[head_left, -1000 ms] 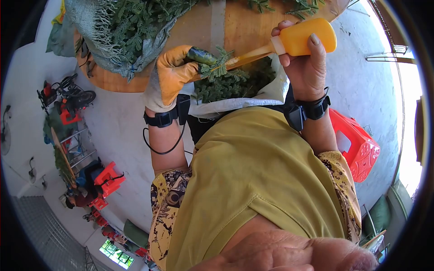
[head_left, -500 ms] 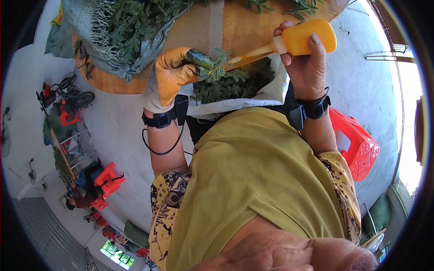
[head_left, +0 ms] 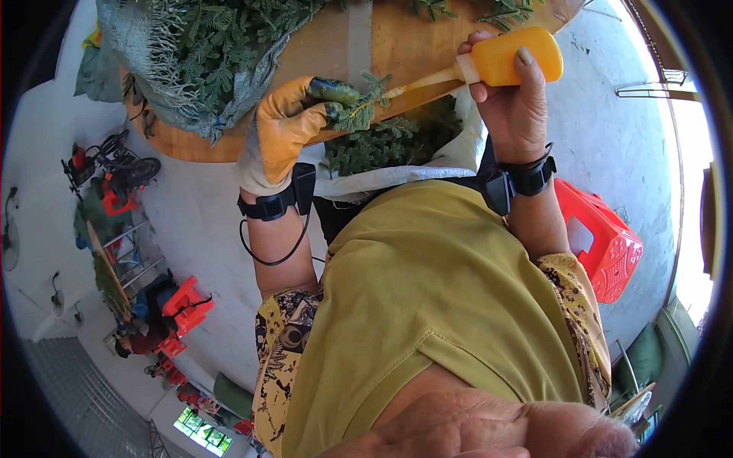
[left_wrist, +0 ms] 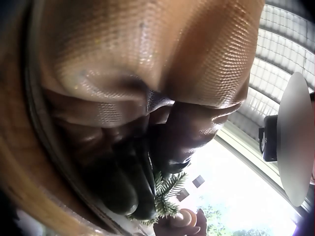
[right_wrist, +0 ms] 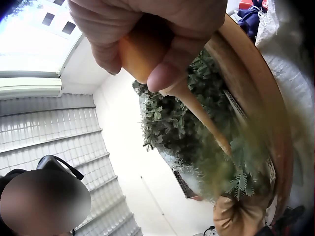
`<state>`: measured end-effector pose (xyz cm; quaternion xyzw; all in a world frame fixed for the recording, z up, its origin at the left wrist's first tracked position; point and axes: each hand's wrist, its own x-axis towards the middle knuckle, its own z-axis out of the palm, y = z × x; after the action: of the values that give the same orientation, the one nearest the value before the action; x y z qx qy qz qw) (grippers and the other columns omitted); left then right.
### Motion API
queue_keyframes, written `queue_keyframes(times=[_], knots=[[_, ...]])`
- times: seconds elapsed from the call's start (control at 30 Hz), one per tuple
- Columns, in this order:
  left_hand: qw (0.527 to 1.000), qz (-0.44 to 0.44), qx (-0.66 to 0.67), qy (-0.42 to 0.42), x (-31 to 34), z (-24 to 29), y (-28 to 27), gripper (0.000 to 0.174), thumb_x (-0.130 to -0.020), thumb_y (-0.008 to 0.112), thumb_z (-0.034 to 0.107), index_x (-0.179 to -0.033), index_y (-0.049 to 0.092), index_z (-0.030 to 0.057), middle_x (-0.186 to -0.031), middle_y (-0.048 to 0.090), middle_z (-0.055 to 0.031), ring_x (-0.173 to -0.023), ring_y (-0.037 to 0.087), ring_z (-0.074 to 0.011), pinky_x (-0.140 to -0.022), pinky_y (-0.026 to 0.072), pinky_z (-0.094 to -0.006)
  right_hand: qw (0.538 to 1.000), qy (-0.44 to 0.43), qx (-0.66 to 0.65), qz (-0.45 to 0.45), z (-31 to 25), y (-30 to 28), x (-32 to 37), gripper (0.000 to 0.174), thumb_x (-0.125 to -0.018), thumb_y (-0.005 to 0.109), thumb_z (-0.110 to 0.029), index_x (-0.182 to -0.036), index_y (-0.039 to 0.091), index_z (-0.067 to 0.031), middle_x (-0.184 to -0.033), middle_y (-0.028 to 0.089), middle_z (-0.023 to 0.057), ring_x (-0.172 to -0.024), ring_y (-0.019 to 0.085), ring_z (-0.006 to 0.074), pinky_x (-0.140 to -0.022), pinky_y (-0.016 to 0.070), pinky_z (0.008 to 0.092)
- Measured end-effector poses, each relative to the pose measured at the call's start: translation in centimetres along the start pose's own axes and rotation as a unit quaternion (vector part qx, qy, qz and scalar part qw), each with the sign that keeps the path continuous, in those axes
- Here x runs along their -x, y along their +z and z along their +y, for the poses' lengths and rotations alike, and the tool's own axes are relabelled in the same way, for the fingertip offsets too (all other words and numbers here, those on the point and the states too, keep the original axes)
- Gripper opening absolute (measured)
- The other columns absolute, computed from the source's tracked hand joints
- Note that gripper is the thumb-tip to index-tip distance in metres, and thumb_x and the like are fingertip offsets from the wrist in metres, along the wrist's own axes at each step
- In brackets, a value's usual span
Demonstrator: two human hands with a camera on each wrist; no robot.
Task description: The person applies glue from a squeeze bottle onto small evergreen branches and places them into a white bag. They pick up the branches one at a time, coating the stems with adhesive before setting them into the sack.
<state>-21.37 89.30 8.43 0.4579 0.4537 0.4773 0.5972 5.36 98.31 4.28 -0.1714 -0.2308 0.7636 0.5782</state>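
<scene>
In the head view, my left hand (head_left: 289,130), in an orange-coated glove with dark fingertips, pinches a small green fir sprig (head_left: 360,113) between thumb and fingers. My right hand (head_left: 523,111), bare, grips an orange squeeze bottle (head_left: 527,56) tilted on its side. Its long tapered nozzle (head_left: 427,81) points left, with the tip right at the sprig's needles. The right wrist view shows the nozzle (right_wrist: 204,115) angling down from under the thumb. Dark glove fingertips (left_wrist: 120,196) close around the sprig (left_wrist: 167,194) in the left wrist view.
A wooden table (head_left: 321,53) with a rounded edge lies ahead. On it a grey-green woven sack (head_left: 263,72) spills fir branches (head_left: 221,46). Below the hands, a white sack (head_left: 397,179) holds more greenery (head_left: 397,145). A red plastic stool (head_left: 611,256) stands at right.
Both hands have shifted slightly left in the head view, carrying the sprig and the bottle along. The nozzle tip stays at the sprig, and both grips are unchanged.
</scene>
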Motion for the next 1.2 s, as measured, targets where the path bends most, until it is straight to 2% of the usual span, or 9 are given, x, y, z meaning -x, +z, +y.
queue_keyframes(times=[0.07, 0.13, 0.17, 0.27, 0.33, 0.53, 0.63, 1.03, 1.2], knots=[[1.0, 0.004, 0.014, 0.008, -0.1, 0.4, 0.1, 0.026, -0.091, 0.058, 0.0, -0.116, 0.057, -0.0058, -0.105, 0.067, -0.0113, -0.084, 0.064, -0.0153, -0.079, 0.0531, -0.0273, 1.0, -0.001, 0.002, 0.002, 0.1, -0.1, -0.1, 0.035, -0.092, 0.058, -0.023, -0.112, 0.053, 0.0052, -0.107, 0.063, 0.0189, -0.1, 0.062, 0.0291, -0.056, 0.0544, 0.0269], [0.987, -0.016, 0.157, -0.044, 0.0, 0.8, -0.1, 0.031, -0.091, 0.057, 0.0, -0.121, 0.054, -0.0057, -0.108, 0.065, -0.0121, -0.083, 0.063, -0.0143, -0.077, 0.0525, -0.026, 1.0, -0.002, 0.003, 0.004, 0.1, -0.1, -0.1, 0.035, -0.092, 0.058, -0.023, -0.112, 0.053, 0.0052, -0.107, 0.063, 0.0189, -0.099, 0.063, 0.029, -0.057, 0.0547, 0.0268], [0.987, -0.016, 0.156, -0.043, 0.0, 0.8, -0.3, 0.031, -0.091, 0.057, 0.0, -0.121, 0.054, -0.0057, -0.108, 0.065, -0.0121, -0.083, 0.063, -0.0143, -0.077, 0.0525, -0.026, 1.0, -0.002, 0.005, 0.005, 0.2, -0.1, -0.1, 0.035, -0.092, 0.058, -0.023, -0.112, 0.053, 0.005, -0.106, 0.063, 0.0188, -0.099, 0.063, 0.0287, -0.057, 0.0546, 0.0269], [0.973, -0.015, 0.198, -0.115, 0.0, -0.1, -0.6, 0.034, -0.09, 0.054, -0.003, -0.125, 0.051, -0.0039, -0.106, 0.065, -0.0157, -0.097, 0.064, -0.0226, -0.084, 0.0545, -0.0294, 1.0, -0.006, 0.01, 0.008, 0.3, 0.1, -0.1, 0.034, -0.092, 0.059, -0.023, -0.112, 0.054, 0.0043, -0.106, 0.064, 0.0186, -0.098, 0.063, 0.0281, -0.057, 0.0543, 0.027], [0.999, 0.03, -0.039, 0.001, 0.2, -1.1, 0.6, 0.035, -0.089, 0.057, -0.003, -0.125, 0.052, -0.003, -0.108, 0.066, -0.0135, -0.098, 0.064, -0.0201, -0.084, 0.0538, -0.0295, 1.0, -0.008, 0.013, 0.011, 0.4, 0.2, 0.0, 0.033, -0.092, 0.059, -0.023, -0.112, 0.054, 0.0038, -0.105, 0.064, 0.0186, -0.097, 0.063, 0.0279, -0.057, 0.0541, 0.027], [0.995, 0.06, -0.08, 0.006, 0.0, -0.3, 1.6, 0.033, -0.089, 0.055, -0.004, -0.122, 0.054, -0.0026, -0.108, 0.066, -0.0097, -0.096, 0.063, -0.0146, -0.087, 0.052, -0.0302, 0.999, -0.009, 0.026, 0.019, 0.3, 0.5, -0.1, 0.033, -0.092, 0.059, -0.023, -0.112, 0.054, 0.0027, -0.104, 0.064, 0.0177, -0.097, 0.063, 0.0274, -0.056, 0.0535, 0.0273], [0.994, 0.073, -0.085, -0.019, 0.0, 0.2, 1.6, 0.037, -0.085, 0.047, -0.013, -0.119, 0.056, -0.0048, -0.111, 0.065, -0.0111, -0.101, 0.063, -0.0181, -0.092, 0.0506, -0.0322, 0.999, -0.011, 0.032, 0.021, 0.2, 0.5, 0.0, 0.032, -0.092, 0.059, -0.023, -0.111, 0.054, 0.0023, -0.104, 0.064, 0.0174, -0.097, 0.064, 0.0271, -0.056, 0.0534, 0.0274], [0.991, 0.067, -0.084, -0.08, 0.1, 1.0, 0.7, 0.039, -0.085, 0.043, -0.011, -0.122, 0.054, -0.0055, -0.115, 0.063, -0.0123, -0.104, 0.063, -0.0187, -0.093, 0.0501, -0.0312, 0.999, -0.011, 0.032, 0.02, 0.0, 0.7, -0.2, 0.033, -0.091, 0.06, -0.023, -0.111, 0.055, 0.0033, -0.104, 0.064, 0.0178, -0.096, 0.064, 0.0262, -0.056, 0.0534, 0.0274], [0.989, 0.041, -0.128, -0.057, 0.0, 0.8, -0.1, 0.04, -0.084, 0.042, -0.013, -0.121, 0.055, -0.0058, -0.115, 0.064, -0.0124, -0.103, 0.063, -0.0182, -0.093, 0.0492, -0.0301, 0.999, -0.009, 0.033, 0.012, -0.1, 0.9, 0.0, 0.034, -0.091, 0.06, -0.024, -0.112, 0.055, 0.0028, -0.105, 0.064, 0.0179, -0.096, 0.064, 0.0275, -0.055, 0.0529, 0.0274]])
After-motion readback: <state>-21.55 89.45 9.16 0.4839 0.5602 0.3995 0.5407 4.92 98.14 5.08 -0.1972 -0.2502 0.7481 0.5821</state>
